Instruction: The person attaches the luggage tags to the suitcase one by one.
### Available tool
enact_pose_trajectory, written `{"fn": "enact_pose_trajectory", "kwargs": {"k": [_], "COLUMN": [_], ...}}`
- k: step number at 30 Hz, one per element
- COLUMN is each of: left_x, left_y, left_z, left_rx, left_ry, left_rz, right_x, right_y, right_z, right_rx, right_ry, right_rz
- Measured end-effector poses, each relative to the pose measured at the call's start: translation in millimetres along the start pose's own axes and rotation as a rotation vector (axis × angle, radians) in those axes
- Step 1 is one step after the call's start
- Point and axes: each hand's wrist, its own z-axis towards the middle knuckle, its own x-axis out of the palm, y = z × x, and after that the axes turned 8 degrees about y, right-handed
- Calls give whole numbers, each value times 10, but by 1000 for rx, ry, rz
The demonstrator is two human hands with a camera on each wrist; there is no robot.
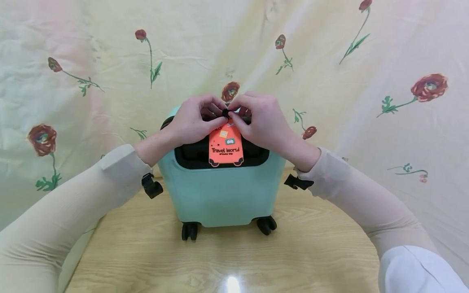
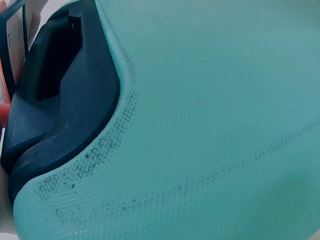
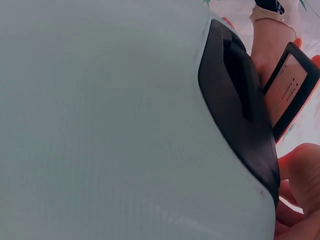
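A mint-green suitcase (image 1: 220, 195) stands upright, with a black handle panel (image 1: 190, 154) at its top. An orange luggage tag (image 1: 226, 146) printed "Travel around the World" hangs before that panel. My left hand (image 1: 194, 120) and right hand (image 1: 261, 120) meet at the tag's upper end, both pinching its small black strap (image 1: 225, 113) with thumb and fingertips. How the strap runs round the handle is hidden by my fingers. In the right wrist view, the tag's back (image 3: 290, 92) shows a name and address card in a black frame. Only the tag's edge (image 2: 14, 45) appears in the left wrist view.
Black caster wheels (image 1: 266, 224) carry the suitcase on a wood-grain tabletop (image 1: 227, 260). Behind it hangs a pale cloth (image 1: 205, 49) printed with red flowers. Black buckled straps (image 1: 152, 186) hang at both wrists.
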Motion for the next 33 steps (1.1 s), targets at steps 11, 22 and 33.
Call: {"fn": "enact_pose_trajectory", "kwargs": {"k": [11, 22, 33], "left_x": [-53, -51, 49], "left_y": [-33, -47, -33], "left_z": [-8, -20, -46], "left_rx": [-10, 4, 109], "left_ry": [-1, -5, -141], "left_rz": [-7, -36, -46], "right_x": [-45, -355, -290], "right_y": [69, -69, -395], "right_z": [60, 257, 527], "right_rx": [14, 230, 445], "right_ry": [36, 296, 733], "right_rz": [-24, 65, 401]}}
